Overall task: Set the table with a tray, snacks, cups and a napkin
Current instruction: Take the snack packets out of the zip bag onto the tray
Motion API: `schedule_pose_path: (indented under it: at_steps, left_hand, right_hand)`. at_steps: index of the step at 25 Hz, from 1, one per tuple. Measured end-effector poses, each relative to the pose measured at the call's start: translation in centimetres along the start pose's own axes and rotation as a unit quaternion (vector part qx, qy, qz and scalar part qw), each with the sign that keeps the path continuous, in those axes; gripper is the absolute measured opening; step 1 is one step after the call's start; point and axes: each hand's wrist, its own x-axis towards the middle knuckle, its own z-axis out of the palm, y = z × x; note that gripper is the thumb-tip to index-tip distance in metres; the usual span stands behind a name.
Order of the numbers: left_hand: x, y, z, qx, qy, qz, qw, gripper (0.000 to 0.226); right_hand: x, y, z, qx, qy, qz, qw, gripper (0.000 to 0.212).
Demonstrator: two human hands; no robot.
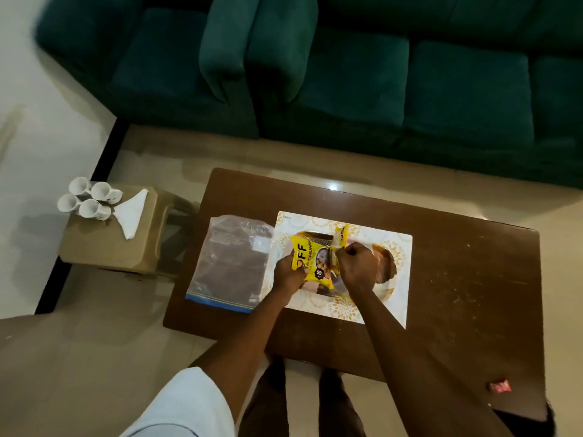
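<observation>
A white tray point(400, 279) with gold patterns lies on the brown table point(457, 279). Above it I hold a yellow snack packet point(310, 263). My left hand point(288, 274) grips its lower left part. My right hand point(358, 266) is fisted round its torn upper right edge, where a yellow strip sticks up. Under the packet a glass bowl point(385, 269) with brown snacks rests on the tray, partly hidden by my right hand. Several white cups point(90, 198) and a folded white napkin point(131, 212) sit on a low stool point(120, 244) at the left.
A clear plastic zip bag point(230, 263) lies on the table left of the tray. A small red wrapper point(500, 387) lies near the table's front right corner. A green sofa point(347, 74) stands behind the table. My legs are at the table's near edge.
</observation>
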Motion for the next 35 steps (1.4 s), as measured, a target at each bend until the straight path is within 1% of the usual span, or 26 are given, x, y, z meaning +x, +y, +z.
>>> schedule_pose_path:
  at_steps: [1, 3, 6, 8, 9, 11, 13, 17, 18, 20, 21, 22, 23, 24, 26, 28, 29, 31, 32, 34, 35]
  left_hand:
    - [1.5, -1.5, -0.3, -0.026, -0.007, -0.027, 0.999, 0.038]
    - [3.9, -3.8, -0.8, -0.007, -0.002, -0.044, 0.999, 0.040]
    - [6.1, -6.1, -0.3, 0.059, 0.073, -0.021, 0.995, 0.032]
    - [6.5, -6.6, 0.1, 0.109, 0.093, -0.014, 0.990, 0.028]
    - [6.6, -7.0, 0.1, 0.128, 0.094, -0.010, 0.987, 0.028]
    - [6.8, -7.6, 0.0, 0.163, 0.086, 0.000, 0.983, 0.030]
    - [6.9, -8.0, -0.2, 0.182, 0.084, 0.007, 0.980, 0.031]
    - [7.2, -8.8, -0.3, 0.184, 0.077, -0.003, 0.980, 0.030]
    - [7.5, -8.9, -0.3, 0.183, 0.077, -0.005, 0.980, 0.030]
    - [7.8, -9.0, -0.5, 0.188, 0.080, -0.003, 0.979, 0.030]
    - [7.9, -8.9, -0.5, 0.186, 0.087, 0.002, 0.979, 0.032]
    - [7.8, -8.9, -0.6, 0.177, 0.100, 0.010, 0.979, 0.036]
    - [7.7, -8.9, -0.5, 0.161, 0.120, 0.024, 0.979, 0.041]
    - [7.5, -8.7, -0.3, 0.148, 0.143, 0.044, 0.978, 0.044]
    - [8.0, -7.6, 0.2, 0.145, 0.176, 0.094, 0.969, 0.039]
    - [9.3, -5.7, 0.6, 0.150, 0.167, 0.115, 0.968, 0.034]
    - [10.2, -4.7, 0.7, 0.149, 0.158, 0.108, 0.970, 0.035]
    - [12.3, -3.0, 0.7, 0.140, 0.137, 0.069, 0.978, 0.041]
    - [13.1, -2.5, 0.7, 0.125, 0.125, 0.043, 0.983, 0.045]
    - [14.4, -2.0, 0.6, 0.106, 0.106, 0.004, 0.989, 0.047]
    - [14.8, -2.0, 0.6, 0.111, 0.102, 0.001, 0.989, 0.046]
  right_hand:
    - [0.9, 1.4, 1.0, 0.002, -0.006, 0.002, 1.000, 0.017]
    - [1.9, 4.0, 2.1, 0.009, -0.017, 0.002, 1.000, 0.019]
    - [2.3, 6.6, 3.7, -0.015, -0.024, 0.017, 0.999, 0.021]
    - [2.4, 6.3, 4.4, -0.026, 0.005, 0.032, 0.999, 0.022]
    - [2.5, 5.6, 4.7, -0.027, 0.028, 0.025, 0.999, 0.023]
    - [3.5, 3.8, 5.2, -0.049, 0.064, -0.016, 0.997, 0.024]
    - [4.8, 1.6, 6.1, -0.089, 0.062, -0.062, 0.992, 0.022]
    - [5.6, -1.5, 10.2, -0.161, 0.009, -0.091, 0.983, 0.030]
    - [5.6, -1.7, 11.4, -0.170, -0.022, -0.095, 0.981, 0.033]
    - [5.6, -1.5, 13.3, -0.183, -0.117, -0.104, 0.970, 0.043]
    - [5.6, -1.0, 13.7, -0.178, -0.168, -0.102, 0.964, 0.051]
    - [5.6, -0.4, 13.6, -0.159, -0.199, -0.093, 0.963, 0.059]
    - [5.8, 0.3, 13.1, -0.129, -0.204, -0.082, 0.967, 0.062]
    - [6.0, 1.2, 12.2, -0.099, -0.183, -0.072, 0.976, 0.063]
    - [7.2, 3.1, 10.2, -0.049, -0.113, -0.051, 0.991, 0.053]
    - [9.0, 4.9, 8.6, -0.028, -0.065, -0.021, 0.997, 0.037]
    - [9.9, 5.3, 7.9, -0.020, -0.062, 0.002, 0.998, 0.033]
    - [11.2, 5.7, 7.5, 0.008, -0.108, 0.033, 0.994, 0.036]
    - [11.5, 5.7, 7.5, 0.031, -0.141, 0.032, 0.989, 0.032]
    - [11.6, 5.5, 7.9, 0.089, -0.194, 0.039, 0.976, 0.014]
    - [11.6, 5.4, 8.1, 0.105, -0.215, 0.046, 0.970, 0.013]
